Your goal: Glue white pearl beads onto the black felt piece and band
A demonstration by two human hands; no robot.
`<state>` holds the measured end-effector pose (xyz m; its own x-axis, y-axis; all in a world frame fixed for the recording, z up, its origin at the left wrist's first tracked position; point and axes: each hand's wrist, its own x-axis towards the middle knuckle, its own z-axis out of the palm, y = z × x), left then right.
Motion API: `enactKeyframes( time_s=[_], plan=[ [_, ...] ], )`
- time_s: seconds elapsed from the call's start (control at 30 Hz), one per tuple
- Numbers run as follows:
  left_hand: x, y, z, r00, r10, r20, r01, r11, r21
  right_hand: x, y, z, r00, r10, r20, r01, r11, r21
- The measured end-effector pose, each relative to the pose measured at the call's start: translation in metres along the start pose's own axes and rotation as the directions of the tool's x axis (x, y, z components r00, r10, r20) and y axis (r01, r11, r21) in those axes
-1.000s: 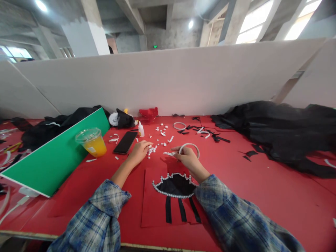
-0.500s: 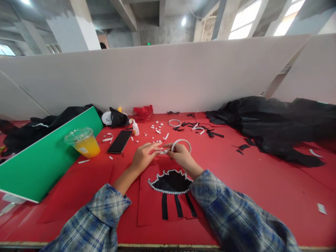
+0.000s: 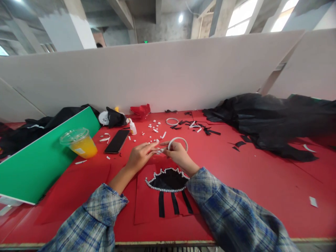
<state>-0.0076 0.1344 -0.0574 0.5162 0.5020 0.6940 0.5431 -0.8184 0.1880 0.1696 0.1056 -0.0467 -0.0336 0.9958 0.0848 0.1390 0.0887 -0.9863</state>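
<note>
Strip (image 3: pixel 159 151): small, white — between the hands, within reach of both; seems to run left to right.
Right hand (image 3: pixel 180 155): curled round the roll, seemingly pinching the strip.
Left hand (image 3: pixel 139 156): fingers close together at the strip — whether pinching, I cannot tell.
Roll (image 3: pixel 170 143): thin, white, tilted up.
Black shape (image 3: pixel 169 180): wearer's side of the hands, bead-edged, lengthwise left to right.

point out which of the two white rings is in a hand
The nearer white ring, held in the right hand; the farther white ring lies on the red table, near the black scraps.
</note>
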Motion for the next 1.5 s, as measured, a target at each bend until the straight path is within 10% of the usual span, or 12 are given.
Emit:
enactKeyframes(
  time_s=[0.37, 0.57, 0.7, 0.83, 1.5],
  plan=[
    [0.004, 0.019, 0.000, 0.990, 0.129, 0.064, -0.140, 0.967, 0.211, -0.005, -0.004, 0.003, 0.995, 0.095, -0.043, -0.079, 0.956, 0.282],
    [0.006, 0.041, 0.006, 0.999, -0.035, -0.018, 0.036, 0.998, 0.060, -0.004, -0.011, -0.007, 0.995, 0.086, -0.044, -0.057, 0.888, 0.456],
    [0.011, 0.033, -0.001, 0.948, -0.317, -0.036, 0.290, 0.903, -0.318, -0.003, -0.016, -0.011, 0.999, 0.009, -0.046, 0.009, 0.919, 0.393],
    [0.015, 0.023, -0.004, 0.886, -0.433, 0.164, 0.451, 0.728, -0.516, -0.004, -0.015, -0.009, 0.997, -0.064, -0.048, 0.076, 0.953, 0.292],
    [0.017, 0.012, -0.008, 0.868, -0.423, 0.259, 0.494, 0.688, -0.532, -0.003, -0.008, -0.004, 0.979, -0.104, 0.176, 0.104, 0.995, 0.009]
  ],
)
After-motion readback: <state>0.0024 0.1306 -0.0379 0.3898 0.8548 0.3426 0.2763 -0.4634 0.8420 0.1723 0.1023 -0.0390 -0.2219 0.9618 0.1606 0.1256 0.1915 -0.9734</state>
